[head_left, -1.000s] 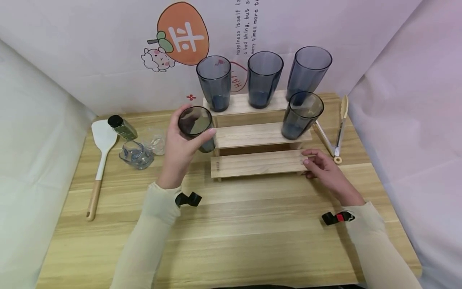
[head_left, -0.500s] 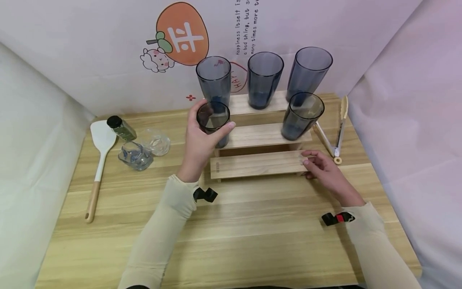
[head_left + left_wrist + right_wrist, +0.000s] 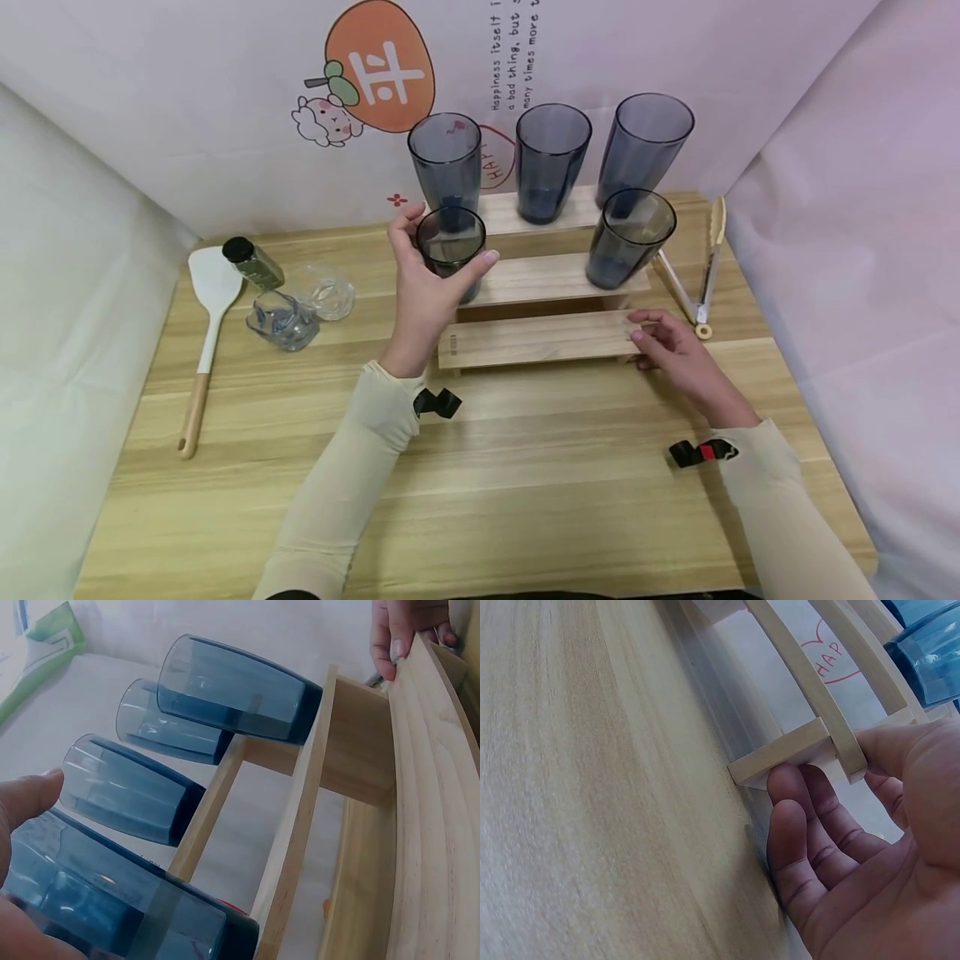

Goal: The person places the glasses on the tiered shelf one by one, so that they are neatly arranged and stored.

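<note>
Near the centre of the head view, we see the left hand (image 3: 423, 307) curled round a smoky blue-grey glass tumbler (image 3: 452, 246) at the left end of the middle tier of a pale wooden three-tier rack (image 3: 540, 337). The tumbler's mouth faces up and its long axis runs roughly upright; in the left wrist view its base points to the lower right. We cannot tell whether that base touches the tier. The rack's long axis runs left to right. At its right front end, we see the right hand (image 3: 678, 358) pinching the lowest tier between thumb and fingers. Another smoky tumbler (image 3: 630, 242) stands mouth up on the middle tier's right end. At the left of the frame, a white-headed spatula (image 3: 206, 333) with a wooden handle lies on the wood-grain surface (image 3: 562, 475).
</note>
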`<control>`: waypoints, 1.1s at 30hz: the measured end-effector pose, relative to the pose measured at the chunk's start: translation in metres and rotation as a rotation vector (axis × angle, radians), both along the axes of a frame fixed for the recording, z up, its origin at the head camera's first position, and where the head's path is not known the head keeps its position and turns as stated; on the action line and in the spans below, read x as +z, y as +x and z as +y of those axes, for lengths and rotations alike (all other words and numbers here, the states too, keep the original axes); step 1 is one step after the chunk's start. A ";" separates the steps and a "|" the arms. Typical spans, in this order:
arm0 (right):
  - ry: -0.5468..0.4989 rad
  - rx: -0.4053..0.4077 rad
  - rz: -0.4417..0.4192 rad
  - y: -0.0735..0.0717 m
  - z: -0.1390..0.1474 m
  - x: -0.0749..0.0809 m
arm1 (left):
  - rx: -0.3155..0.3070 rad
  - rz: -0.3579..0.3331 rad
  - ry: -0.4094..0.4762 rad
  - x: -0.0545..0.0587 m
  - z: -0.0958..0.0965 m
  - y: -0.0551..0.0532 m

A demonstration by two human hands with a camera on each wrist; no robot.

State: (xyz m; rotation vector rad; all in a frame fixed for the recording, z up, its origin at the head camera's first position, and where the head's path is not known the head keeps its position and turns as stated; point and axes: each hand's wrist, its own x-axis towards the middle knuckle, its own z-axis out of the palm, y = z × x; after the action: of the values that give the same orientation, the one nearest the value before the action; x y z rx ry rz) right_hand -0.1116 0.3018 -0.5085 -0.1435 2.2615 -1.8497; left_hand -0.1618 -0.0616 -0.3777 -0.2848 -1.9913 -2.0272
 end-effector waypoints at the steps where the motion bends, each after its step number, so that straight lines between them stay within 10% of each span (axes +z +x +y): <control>1: 0.000 -0.001 -0.002 0.000 0.000 0.000 | -0.006 0.004 -0.003 0.003 0.000 0.002; 8: 0.000 -0.007 -0.011 0.000 -0.001 -0.001 | -0.043 -0.012 -0.080 0.011 -0.012 0.020; 19: 0.009 -0.007 -0.002 0.000 -0.001 0.000 | 0.132 -0.013 -0.159 -0.058 -0.093 0.006; 27: 0.006 -0.005 0.009 0.000 0.001 -0.001 | 0.369 -0.277 -0.660 -0.064 -0.166 -0.007; 33: -0.005 0.001 0.013 0.001 0.000 0.000 | 0.323 -0.431 -0.842 -0.066 -0.188 -0.014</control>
State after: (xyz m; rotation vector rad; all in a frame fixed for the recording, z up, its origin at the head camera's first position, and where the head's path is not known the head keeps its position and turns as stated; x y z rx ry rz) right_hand -0.1111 0.3016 -0.5090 -0.1574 2.2648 -1.8601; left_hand -0.1763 -0.2501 -0.4437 0.3288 -2.8426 -1.0233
